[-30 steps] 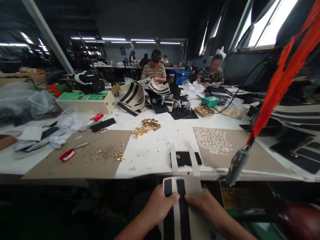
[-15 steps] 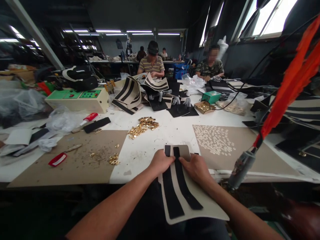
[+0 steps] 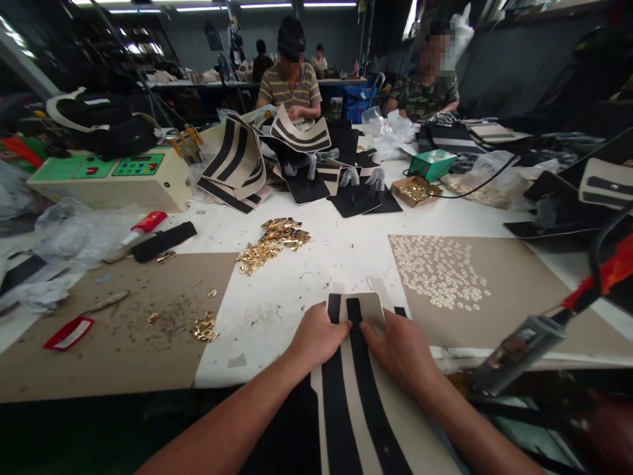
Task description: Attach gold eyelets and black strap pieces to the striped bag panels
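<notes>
A cream fabric panel with two black stripes point(image 3: 359, 396) lies over the near edge of the white table point(image 3: 277, 297), its rounded top end on the tabletop. My left hand point(image 3: 316, 336) grips that end from the left, fingers closed on the panel. My right hand point(image 3: 400, 346) grips it from the right, thumb beside the black stripe. A black piece with cream straps point(image 3: 388, 297) lies partly hidden just under and behind the panel.
A heap of gold metal fittings point(image 3: 271, 241) lies mid-table; pale small parts point(image 3: 440, 270) are spread on brown card to the right. A hanging tool with orange cord point(image 3: 524, 343) is near my right arm. More striped panels point(image 3: 237, 161), a green-topped machine point(image 3: 113, 178) and two seated people are beyond.
Both hands lifted the striped panel from my lap onto the table edge. The view has since tilted down and moved closer, with the panel's top end resting on the table.
</notes>
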### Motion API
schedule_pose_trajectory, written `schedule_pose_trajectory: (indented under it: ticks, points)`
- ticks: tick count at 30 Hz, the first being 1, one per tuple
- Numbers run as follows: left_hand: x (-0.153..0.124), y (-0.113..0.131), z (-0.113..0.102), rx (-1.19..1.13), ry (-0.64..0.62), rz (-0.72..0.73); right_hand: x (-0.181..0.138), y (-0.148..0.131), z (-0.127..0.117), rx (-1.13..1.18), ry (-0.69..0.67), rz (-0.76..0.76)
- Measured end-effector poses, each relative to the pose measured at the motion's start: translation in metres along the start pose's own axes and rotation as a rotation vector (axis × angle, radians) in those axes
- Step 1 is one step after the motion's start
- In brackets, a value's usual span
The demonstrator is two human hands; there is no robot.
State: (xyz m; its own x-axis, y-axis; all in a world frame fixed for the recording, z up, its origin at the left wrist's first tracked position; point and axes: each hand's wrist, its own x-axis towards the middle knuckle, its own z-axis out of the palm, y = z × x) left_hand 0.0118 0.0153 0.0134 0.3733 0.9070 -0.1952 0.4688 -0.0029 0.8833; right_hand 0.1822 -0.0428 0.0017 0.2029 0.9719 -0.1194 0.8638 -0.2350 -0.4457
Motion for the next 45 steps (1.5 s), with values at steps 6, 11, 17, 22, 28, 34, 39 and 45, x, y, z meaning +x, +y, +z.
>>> schedule_pose_trajectory:
  ticks: [6,11,17,22,28,34,39,45]
  points:
    - [0.001,-0.001,0.0,-0.038,-0.003,-0.012,0.002,0.0,-0.003,-0.032,-0.051,0.018]
    - [0.002,-0.003,-0.001,-0.071,-0.028,-0.034,0.003,-0.002,-0.007,-0.007,-0.099,0.041]
    - [0.003,-0.003,-0.001,-0.054,-0.01,-0.057,0.006,-0.001,-0.002,-0.051,-0.08,0.067]
    - [0.003,-0.004,-0.001,-0.074,-0.007,-0.063,0.006,0.003,0.0,-0.081,-0.105,0.067]
    - [0.003,-0.005,-0.002,-0.13,-0.027,-0.084,0.006,0.005,0.0,-0.078,-0.116,0.053]
    - [0.006,-0.004,-0.002,-0.092,-0.042,-0.118,0.007,0.005,0.0,-0.066,-0.118,0.025]
    - [0.001,-0.004,-0.001,0.079,0.019,-0.133,0.01,0.002,-0.001,-0.109,-0.119,0.029]
    - [-0.01,-0.009,0.006,0.46,0.351,0.282,0.009,-0.004,-0.005,-0.108,-0.111,0.021]
